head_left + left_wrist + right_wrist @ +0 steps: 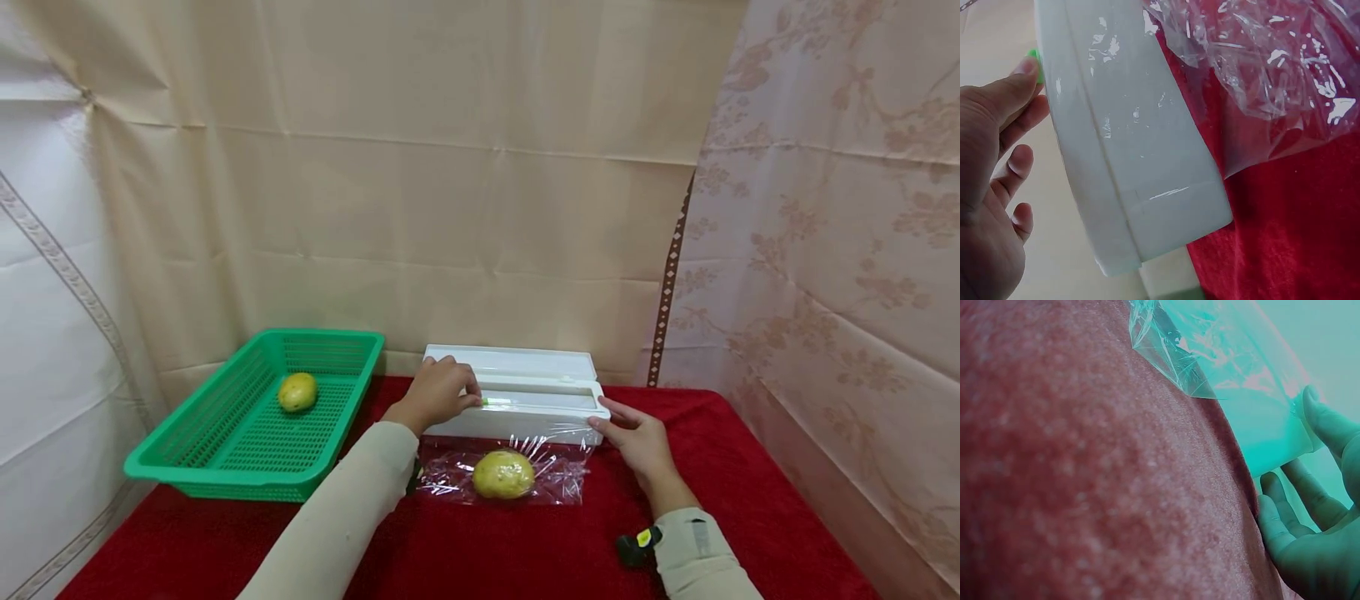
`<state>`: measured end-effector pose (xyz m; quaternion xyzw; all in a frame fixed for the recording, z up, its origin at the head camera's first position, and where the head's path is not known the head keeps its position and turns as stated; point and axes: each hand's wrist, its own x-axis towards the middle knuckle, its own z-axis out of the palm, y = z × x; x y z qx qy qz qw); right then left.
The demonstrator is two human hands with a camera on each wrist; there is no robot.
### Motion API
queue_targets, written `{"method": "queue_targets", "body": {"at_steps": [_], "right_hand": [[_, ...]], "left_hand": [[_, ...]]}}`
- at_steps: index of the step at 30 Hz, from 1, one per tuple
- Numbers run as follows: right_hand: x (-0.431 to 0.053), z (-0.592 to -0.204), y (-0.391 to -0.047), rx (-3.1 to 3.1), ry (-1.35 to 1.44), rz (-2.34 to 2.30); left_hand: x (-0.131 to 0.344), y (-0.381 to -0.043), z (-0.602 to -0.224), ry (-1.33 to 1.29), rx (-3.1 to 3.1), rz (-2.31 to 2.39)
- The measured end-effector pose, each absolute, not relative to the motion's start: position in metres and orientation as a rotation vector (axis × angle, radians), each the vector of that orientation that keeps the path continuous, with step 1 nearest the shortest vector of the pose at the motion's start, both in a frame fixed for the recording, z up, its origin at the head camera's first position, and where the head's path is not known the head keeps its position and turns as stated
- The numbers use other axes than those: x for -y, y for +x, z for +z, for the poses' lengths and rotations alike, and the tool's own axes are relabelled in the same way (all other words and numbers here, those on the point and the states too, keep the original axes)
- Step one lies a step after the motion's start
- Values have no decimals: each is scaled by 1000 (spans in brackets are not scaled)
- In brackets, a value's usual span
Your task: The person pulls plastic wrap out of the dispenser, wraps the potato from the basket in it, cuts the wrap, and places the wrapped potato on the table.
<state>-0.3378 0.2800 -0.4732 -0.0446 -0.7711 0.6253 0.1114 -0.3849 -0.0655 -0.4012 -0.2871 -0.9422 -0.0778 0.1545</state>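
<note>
A long white cling film dispenser box [517, 427] stands at the back of the table with its lid raised. At its cutting edge, my left hand [442, 393] pinches a small green slider [1036, 62] between thumb and finger. My right hand [637, 439] grips the box's right end, its thumb [1321, 412] at the top edge and other fingers lower down by the end. From the box's front, clear cling film [558, 467] spreads over the cloth towards me. A yellow potato [503, 475] lies on the table within the film area; whether the film passes over or under it is hard to tell.
To the left is a green plastic basket [352, 392] with a second yellow potato [297, 392] in it. Red cloth [480, 558] covers the table. Beige curtain [450, 208] hangs close behind the box, and patterned fabric [847, 250] closes off the right side.
</note>
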Motion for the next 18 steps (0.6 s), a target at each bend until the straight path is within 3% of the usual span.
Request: {"method": "queue_targets", "body": {"at_steps": [18], "right_hand": [[-282,-475,-336,2279,-146,1860]], "left_hand": [[91,-382,-399,-736,2721,-174]]}}
